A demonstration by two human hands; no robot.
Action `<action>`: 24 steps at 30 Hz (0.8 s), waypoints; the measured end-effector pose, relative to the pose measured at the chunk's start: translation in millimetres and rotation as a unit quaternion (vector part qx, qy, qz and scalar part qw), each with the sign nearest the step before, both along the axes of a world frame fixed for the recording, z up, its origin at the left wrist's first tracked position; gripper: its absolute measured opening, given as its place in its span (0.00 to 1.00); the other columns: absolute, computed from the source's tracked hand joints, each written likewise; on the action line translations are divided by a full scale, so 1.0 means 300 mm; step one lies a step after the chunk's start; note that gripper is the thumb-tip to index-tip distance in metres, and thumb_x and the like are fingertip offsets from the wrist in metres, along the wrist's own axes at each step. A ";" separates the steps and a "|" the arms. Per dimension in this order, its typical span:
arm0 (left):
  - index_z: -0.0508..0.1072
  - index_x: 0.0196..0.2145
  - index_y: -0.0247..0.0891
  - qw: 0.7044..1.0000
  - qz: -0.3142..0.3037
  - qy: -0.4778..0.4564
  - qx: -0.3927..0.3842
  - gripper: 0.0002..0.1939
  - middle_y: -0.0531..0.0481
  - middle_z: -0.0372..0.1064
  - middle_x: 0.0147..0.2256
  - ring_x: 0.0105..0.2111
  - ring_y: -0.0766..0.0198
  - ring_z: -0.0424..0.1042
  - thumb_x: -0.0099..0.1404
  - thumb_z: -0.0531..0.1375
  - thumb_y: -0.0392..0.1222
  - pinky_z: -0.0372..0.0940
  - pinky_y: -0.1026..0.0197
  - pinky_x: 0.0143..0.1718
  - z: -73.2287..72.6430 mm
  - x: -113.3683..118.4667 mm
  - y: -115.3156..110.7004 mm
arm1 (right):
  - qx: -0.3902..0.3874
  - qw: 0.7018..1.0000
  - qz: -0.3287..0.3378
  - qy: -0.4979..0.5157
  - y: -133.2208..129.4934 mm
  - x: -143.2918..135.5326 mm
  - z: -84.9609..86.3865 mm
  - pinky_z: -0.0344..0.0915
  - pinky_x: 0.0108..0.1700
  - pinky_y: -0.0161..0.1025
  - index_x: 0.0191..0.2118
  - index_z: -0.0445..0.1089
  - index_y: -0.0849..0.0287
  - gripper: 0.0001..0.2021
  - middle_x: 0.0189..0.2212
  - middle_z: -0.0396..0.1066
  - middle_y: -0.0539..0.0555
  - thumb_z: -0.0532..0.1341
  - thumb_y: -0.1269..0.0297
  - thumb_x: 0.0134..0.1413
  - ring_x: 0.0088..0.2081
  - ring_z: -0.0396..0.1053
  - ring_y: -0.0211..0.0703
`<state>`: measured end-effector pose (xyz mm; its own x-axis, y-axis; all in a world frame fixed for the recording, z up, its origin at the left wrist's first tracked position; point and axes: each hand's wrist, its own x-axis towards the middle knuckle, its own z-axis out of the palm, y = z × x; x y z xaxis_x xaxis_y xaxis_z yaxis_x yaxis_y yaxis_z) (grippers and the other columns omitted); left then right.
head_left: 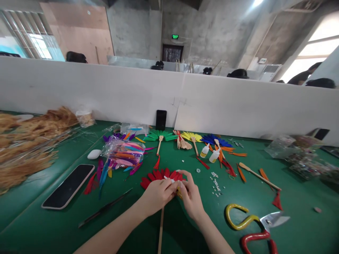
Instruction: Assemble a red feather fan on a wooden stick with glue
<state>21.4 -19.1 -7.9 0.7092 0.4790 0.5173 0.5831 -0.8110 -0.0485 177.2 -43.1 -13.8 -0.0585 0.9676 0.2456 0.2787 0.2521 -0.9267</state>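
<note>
while the stick (160, 229) of the red fan (152, 177) faces me, likely for handling, my left hand (159, 192) and right hand (192, 198) meet over it.
right clamps bottle (179, 192), left's grip hidden; beads (216, 184) off right, probably within reach; other fans (191, 136) farther, seemingly parked.

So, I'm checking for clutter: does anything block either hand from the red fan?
Nothing visible does: the left hand and right hand are both at the red fan, a yellow-labelled bottle between them. Scissors lie off right.
</note>
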 end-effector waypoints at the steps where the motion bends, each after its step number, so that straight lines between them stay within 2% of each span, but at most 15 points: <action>1: 0.64 0.47 0.34 1.000 -0.003 -0.004 0.008 0.13 0.49 0.66 0.29 0.25 0.63 0.69 0.65 0.50 0.35 0.64 0.63 0.23 0.001 -0.002 0.002 | 0.012 1.000 0.004 -0.001 0.000 0.002 -0.004 0.49 0.20 0.32 0.52 0.55 0.57 0.22 0.17 0.59 0.44 0.49 0.48 0.57 0.17 0.55 0.35; 3: 0.65 0.46 0.34 1.000 -0.001 -0.023 -0.003 0.12 0.49 0.67 0.30 0.26 0.63 0.70 0.65 0.50 0.37 0.63 0.63 0.24 0.004 -0.012 0.008 | 0.033 0.999 0.032 0.020 0.003 0.006 -0.009 0.52 0.21 0.32 0.53 0.55 0.57 0.28 0.19 0.59 0.44 0.50 0.42 0.53 0.18 0.56 0.36; 6: 0.65 0.46 0.35 0.992 0.010 -0.084 -0.096 0.14 0.50 0.67 0.30 0.25 0.65 0.69 0.65 0.53 0.42 0.63 0.66 0.25 0.005 -0.034 0.023 | 0.040 0.995 0.072 0.056 0.012 0.008 -0.006 0.60 0.27 0.35 0.53 0.57 0.57 0.33 0.28 0.66 0.50 0.56 0.40 0.46 0.26 0.63 0.40; 8: 0.65 0.47 0.37 0.975 0.008 -0.125 -0.186 0.15 0.52 0.66 0.31 0.27 0.67 0.69 0.63 0.55 0.44 0.63 0.67 0.27 0.007 -0.047 0.033 | 0.049 0.997 0.051 0.037 0.021 0.000 0.001 0.64 0.33 0.37 0.53 0.61 0.55 0.29 0.33 0.66 0.53 0.62 0.47 0.46 0.32 0.66 0.43; 10: 0.66 0.46 0.39 0.953 0.007 -0.157 -0.260 0.16 0.52 0.66 0.32 0.29 0.67 0.68 0.61 0.57 0.44 0.63 0.67 0.30 0.014 -0.054 0.041 | 0.071 0.997 0.010 -0.003 0.031 -0.013 0.010 0.65 0.37 0.39 0.50 0.67 0.54 0.23 0.34 0.64 0.53 0.64 0.53 0.46 0.35 0.65 0.44; 13: 0.68 0.44 0.38 0.920 0.009 -0.202 -0.337 0.14 0.53 0.63 0.30 0.27 0.68 0.64 0.59 0.58 0.42 0.61 0.67 0.28 0.041 -0.060 0.052 | 0.097 0.993 -0.044 -0.043 0.041 -0.029 0.025 0.65 0.39 0.40 0.45 0.72 0.52 0.18 0.33 0.61 0.52 0.64 0.56 0.46 0.36 0.64 0.44; 16: 0.68 0.47 0.40 0.885 -0.017 -0.216 -0.412 0.19 0.55 0.61 0.28 0.24 0.69 0.59 0.58 0.60 0.45 0.57 0.68 0.24 0.084 -0.079 0.069 | 0.088 0.993 -0.067 -0.042 0.042 -0.031 0.038 0.66 0.39 0.41 0.44 0.73 0.53 0.16 0.35 0.62 0.54 0.64 0.58 0.46 0.37 0.65 0.45; 19: 0.68 0.50 0.40 0.855 -0.006 -0.249 -0.455 0.21 0.56 0.60 0.24 0.21 0.70 0.56 0.60 0.57 0.49 0.55 0.68 0.22 0.116 -0.116 0.090 | 0.034 0.998 -0.058 0.010 0.040 -0.021 0.038 0.67 0.36 0.40 0.42 0.73 0.58 0.15 0.36 0.69 0.56 0.62 0.58 0.49 0.35 0.68 0.45; 22: 0.71 0.43 0.37 0.834 0.041 -0.299 -0.462 0.18 0.53 0.63 0.24 0.22 0.68 0.60 0.63 0.52 0.50 0.55 0.67 0.23 0.119 -0.145 0.111 | -0.020 0.996 -0.061 0.057 0.039 -0.008 0.030 0.68 0.35 0.40 0.40 0.73 0.62 0.17 0.34 0.73 0.57 0.61 0.55 0.49 0.35 0.70 0.47; 24: 0.73 0.38 0.36 0.835 0.069 -0.307 -0.452 0.17 0.53 0.65 0.23 0.22 0.68 0.61 0.64 0.51 0.50 0.56 0.67 0.23 0.109 -0.152 0.122 | -0.039 0.992 -0.085 0.087 0.043 0.009 0.025 0.69 0.33 0.40 0.39 0.73 0.63 0.18 0.35 0.75 0.57 0.63 0.54 0.46 0.35 0.71 0.48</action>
<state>-24.1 17.5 24.7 0.3501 0.9252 0.1466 0.3639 -0.2786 0.8888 179.9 -30.1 -6.3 0.1432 0.9764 0.1620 0.1443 0.1413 -0.9794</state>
